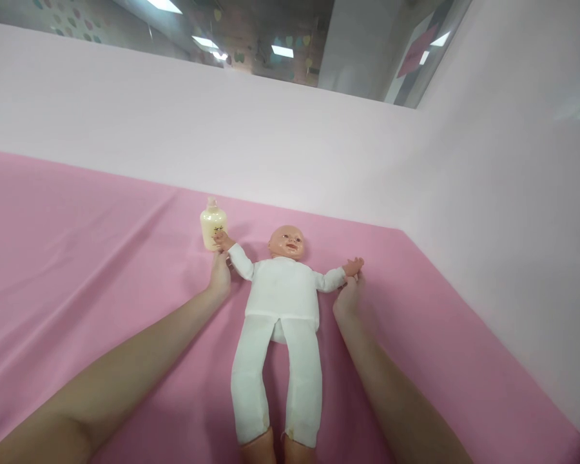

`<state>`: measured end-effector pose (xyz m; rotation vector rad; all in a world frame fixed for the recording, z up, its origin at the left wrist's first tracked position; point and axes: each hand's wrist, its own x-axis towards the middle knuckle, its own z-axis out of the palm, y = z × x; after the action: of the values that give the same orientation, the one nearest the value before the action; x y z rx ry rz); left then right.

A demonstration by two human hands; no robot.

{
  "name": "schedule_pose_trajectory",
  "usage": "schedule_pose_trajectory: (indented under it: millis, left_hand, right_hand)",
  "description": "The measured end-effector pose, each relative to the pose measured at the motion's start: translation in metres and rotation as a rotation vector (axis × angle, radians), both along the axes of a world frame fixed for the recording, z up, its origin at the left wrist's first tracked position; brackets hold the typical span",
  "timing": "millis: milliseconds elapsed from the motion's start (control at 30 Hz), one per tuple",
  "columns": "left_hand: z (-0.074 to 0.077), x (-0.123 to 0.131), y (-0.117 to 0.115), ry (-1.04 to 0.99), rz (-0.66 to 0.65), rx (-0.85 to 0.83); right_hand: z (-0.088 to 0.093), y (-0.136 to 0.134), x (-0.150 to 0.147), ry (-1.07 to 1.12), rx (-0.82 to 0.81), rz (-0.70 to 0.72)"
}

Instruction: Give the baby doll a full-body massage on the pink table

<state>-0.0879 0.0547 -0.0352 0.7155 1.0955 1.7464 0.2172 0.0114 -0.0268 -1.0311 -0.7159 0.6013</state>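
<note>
A baby doll [281,303] in white clothes lies on its back on a pink sheet [77,270], arms spread, head away from me. My left hand [219,276] reaches to the doll's right hand and seems to pinch it, close to a small cream bottle [213,225] that stands upright. My right hand [348,298] reaches to the doll's other hand, fingers closed around it. Both my forearms lie alongside the doll's body.
Pale pink walls [290,142] rise behind and to the right of the sheet. The sheet has soft folds on the left. Ceiling lights show above the wall.
</note>
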Motion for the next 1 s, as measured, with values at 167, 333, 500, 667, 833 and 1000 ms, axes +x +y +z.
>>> schedule_pose_trajectory:
  millis: [167,333,500,667,833,1000]
  left_hand:
    - [0.003,0.005,-0.010,0.212,-0.082,0.180]
    - [0.009,0.010,-0.025,0.695,-0.276,0.399]
    - [0.012,0.013,-0.029,1.024,-0.369,0.534]
    - [0.008,0.012,-0.027,1.076,-0.369,0.570]
    - [0.005,0.012,-0.026,1.087,-0.359,0.529]
    - [0.005,0.012,-0.025,0.752,-0.314,0.405]
  right_hand:
    - [0.016,-0.013,-0.018,-0.193,0.171,0.162]
    - [0.014,-0.021,-0.023,-0.439,0.094,0.324]
    - [0.015,-0.023,-0.024,-0.836,0.131,0.395]
    - [0.015,-0.023,-0.024,-0.879,0.137,0.385]
    - [0.008,-0.020,-0.020,-0.968,0.149,0.367]
    - [0.001,-0.017,-0.016,-0.752,0.091,0.340]
